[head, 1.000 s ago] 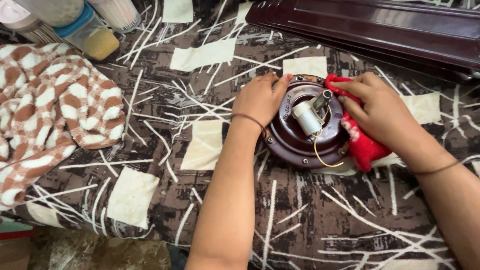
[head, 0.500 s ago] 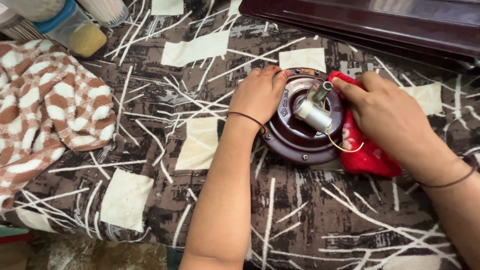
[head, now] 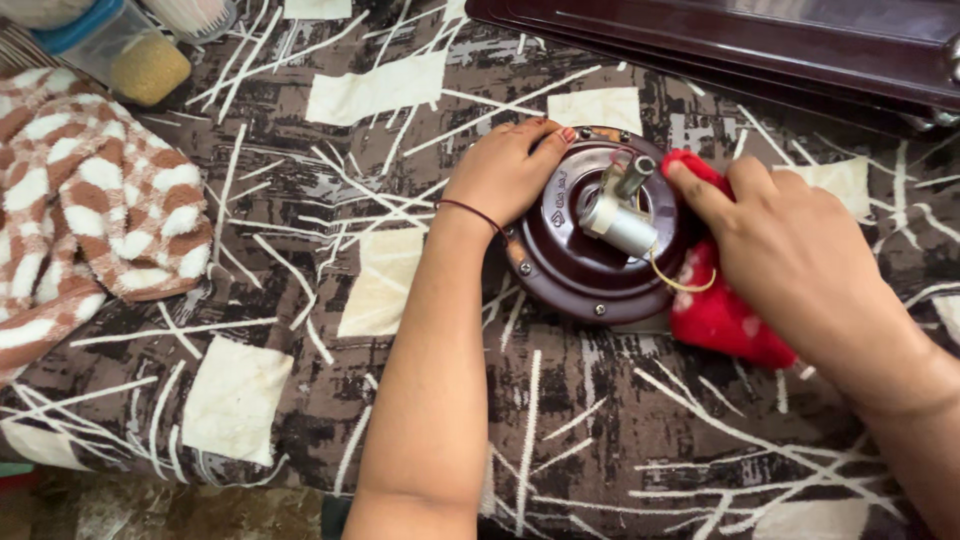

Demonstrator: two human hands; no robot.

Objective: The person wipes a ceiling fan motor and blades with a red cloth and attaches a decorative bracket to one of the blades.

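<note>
A round dark maroon motor housing [head: 580, 265] lies on a patterned brown and cream cloth [head: 300, 290]. A silver shaft piece [head: 620, 215] and a thin yellow wire [head: 680, 280] stick up from its centre. My left hand [head: 505, 170] rests on the housing's left rim and holds it steady. My right hand [head: 790, 250] grips a red cloth [head: 725, 315] and presses it against the housing's right side, fingertips close to the shaft.
A brown and white checked towel [head: 90, 210] lies at the left. Plastic containers [head: 120, 45] stand at the top left corner. A long dark maroon fan blade or panel [head: 760, 40] runs along the top right.
The view has closed in on the housing. My right hand with the red cloth has shifted slightly along the housing's right side; my left hand stays on the rim.
</note>
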